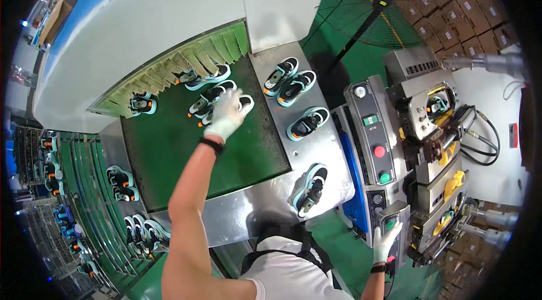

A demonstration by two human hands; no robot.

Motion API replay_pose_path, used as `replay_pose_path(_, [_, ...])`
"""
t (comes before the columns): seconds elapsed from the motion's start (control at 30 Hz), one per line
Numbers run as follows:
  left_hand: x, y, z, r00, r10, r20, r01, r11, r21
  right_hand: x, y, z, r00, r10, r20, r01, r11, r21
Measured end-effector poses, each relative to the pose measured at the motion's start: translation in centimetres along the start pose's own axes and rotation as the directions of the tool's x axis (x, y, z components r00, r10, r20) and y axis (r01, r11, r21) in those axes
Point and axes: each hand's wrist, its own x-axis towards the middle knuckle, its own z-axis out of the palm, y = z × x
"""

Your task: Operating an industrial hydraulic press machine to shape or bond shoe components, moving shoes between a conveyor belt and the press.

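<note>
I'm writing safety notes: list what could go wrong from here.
The white-gloved left hand might nudge neighbouring black-and-teal shoes on the green belt.
The white-gloved right hand, at the grey metal button box, could press its round green button unintentionally.
The single black-and-teal shoe near the shiny steel ledge's edge could fall.

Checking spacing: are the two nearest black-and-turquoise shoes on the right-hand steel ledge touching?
Apart: the head view shows bare steel between the nearer shoe and farther shoe.
</note>
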Motion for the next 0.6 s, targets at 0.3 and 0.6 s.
replay_pose_path(0.3, [1.3,-5.9,6.6,0.928,-0.188,0.321,0.055,0.923,0.381,-7.7,-0.6,7.9,0.818,0.19,0.542,-0.413,0.85,0.326])
replay_pose_path(0.6, [-10.6,7.7,3.7,0.845,-0.037,0.534,0.245,0.913,-0.325,0.1,-16.0,2.2,0.801,0.061,0.596,-0.531,0.533,0.659])
